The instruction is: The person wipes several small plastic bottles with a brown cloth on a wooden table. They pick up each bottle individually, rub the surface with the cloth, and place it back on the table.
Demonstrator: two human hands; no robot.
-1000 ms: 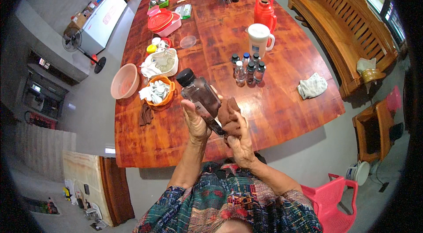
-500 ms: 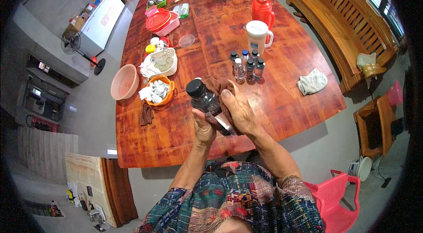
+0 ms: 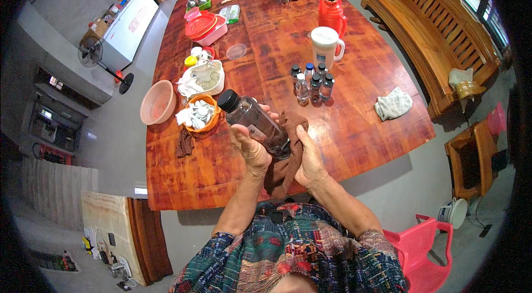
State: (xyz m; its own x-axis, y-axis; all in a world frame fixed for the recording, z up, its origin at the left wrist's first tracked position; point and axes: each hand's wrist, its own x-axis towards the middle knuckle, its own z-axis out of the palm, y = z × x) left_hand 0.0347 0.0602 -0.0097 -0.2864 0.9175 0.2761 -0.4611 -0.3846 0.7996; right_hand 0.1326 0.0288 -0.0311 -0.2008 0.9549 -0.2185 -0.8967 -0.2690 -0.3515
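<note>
A clear bottle (image 3: 256,122) with a black cap lies tilted in my left hand (image 3: 250,152), its cap toward the upper left. The fingers of that hand wrap around the bottle's body. My right hand (image 3: 311,161) grips a brown cloth (image 3: 292,133), which touches the base of the bottle and hangs down between my wrists. Beyond my hands, a group of several small capped bottles (image 3: 314,87) stands upright on the table. An orange basket (image 3: 215,118) of white spoons sits left of the held bottle, with another brown cloth (image 3: 185,143) just below it.
The wooden table (image 3: 354,149) also carries a white jug (image 3: 325,46), a red thermos jug (image 3: 332,13), a folded pale cloth (image 3: 393,103), a pink basin (image 3: 158,103) and a white basket (image 3: 208,80). A pink chair (image 3: 424,246) stands at lower right, a wooden bench (image 3: 426,27) beyond the right edge.
The bottle has tipped further and shifted left in my left hand. My right hand has moved with the brown cloth from the bottle's side down to its base.
</note>
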